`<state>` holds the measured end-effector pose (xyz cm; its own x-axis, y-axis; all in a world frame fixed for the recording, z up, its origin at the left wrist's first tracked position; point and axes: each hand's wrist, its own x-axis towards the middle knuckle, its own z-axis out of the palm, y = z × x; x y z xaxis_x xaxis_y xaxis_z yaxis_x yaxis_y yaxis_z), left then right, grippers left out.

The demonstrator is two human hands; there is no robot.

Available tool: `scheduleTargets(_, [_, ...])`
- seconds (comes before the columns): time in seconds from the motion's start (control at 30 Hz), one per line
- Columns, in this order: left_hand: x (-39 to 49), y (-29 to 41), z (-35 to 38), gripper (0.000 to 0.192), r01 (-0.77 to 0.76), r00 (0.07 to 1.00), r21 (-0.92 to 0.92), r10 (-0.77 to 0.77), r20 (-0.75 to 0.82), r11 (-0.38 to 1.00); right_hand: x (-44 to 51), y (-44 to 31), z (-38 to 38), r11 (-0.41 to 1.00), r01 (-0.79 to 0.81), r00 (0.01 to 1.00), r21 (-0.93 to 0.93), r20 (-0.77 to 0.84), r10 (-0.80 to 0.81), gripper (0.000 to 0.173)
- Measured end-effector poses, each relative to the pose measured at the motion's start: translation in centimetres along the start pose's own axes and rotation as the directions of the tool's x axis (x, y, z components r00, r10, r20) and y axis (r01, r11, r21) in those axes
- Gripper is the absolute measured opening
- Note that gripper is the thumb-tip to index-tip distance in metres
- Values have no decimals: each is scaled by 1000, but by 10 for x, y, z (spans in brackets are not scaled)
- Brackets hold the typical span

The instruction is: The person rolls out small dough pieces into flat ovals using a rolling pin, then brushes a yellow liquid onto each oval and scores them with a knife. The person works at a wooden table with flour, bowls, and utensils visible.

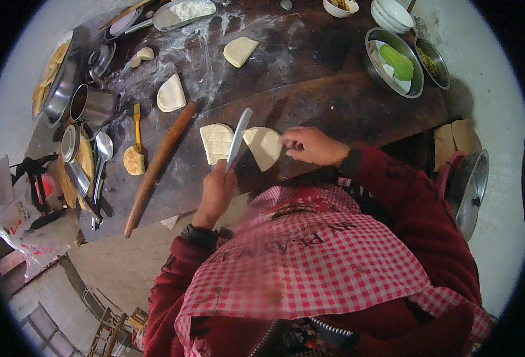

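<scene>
My left hand (218, 189) grips a white plastic comb (240, 136), which points away from me above the dough. Under and left of the comb lies a folded dough wedge (216, 142) with crossing lines pressed into its top. To the comb's right is a smooth folded dough wedge (264, 147), partly in shadow. My right hand (314, 146) is at that wedge's right edge, fingers curled with a gap to the thumb; whether they touch the dough is unclear. Two more folded dough wedges rest farther off, one at the left (172, 94) and one at the back (240, 51).
A wooden rolling pin (160, 172) lies slanted on the dark table (334, 102). Left are a yellow-handled brush (137, 125) on a small flatbread (134, 160), a metal mug (95, 105) and spoons (104, 145). A metal basin (416, 89) holding a green vegetable stands back right.
</scene>
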<state>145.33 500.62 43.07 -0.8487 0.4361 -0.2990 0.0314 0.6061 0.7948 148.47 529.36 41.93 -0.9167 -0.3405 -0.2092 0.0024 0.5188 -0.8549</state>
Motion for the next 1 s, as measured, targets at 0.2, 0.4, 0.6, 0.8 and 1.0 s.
scheduleTargets(0.2, [-4, -7, -1, 14, -66, 996, 36, 64, 58, 997, -3, -2, -1, 992, 124, 987, -36, -102, -127, 31])
scheduleTargets(0.4, [-5, -19, 9, 15, -123, 988, 212, 100, 116, 970, -1, 2, 3, 985, 166, 982, -55, -81, -170, 32])
scheduleTargets(0.6, [4, -22, 8, 13, -240, 966, 372, 183, 182, 897, -3, 4, 4, 979, 191, 980, -70, -51, -195, 33])
scheduleTargets(0.8, [-5, -14, 9, 11, -229, 963, 168, 198, 181, 959, -4, 4, 2, 985, 159, 986, -63, -45, -162, 32])
scheduleTargets(1.0, [-4, -16, 22, 12, -170, 969, 271, 111, 220, 948, -5, 7, 1, 957, 254, 965, -138, -30, -260, 32])
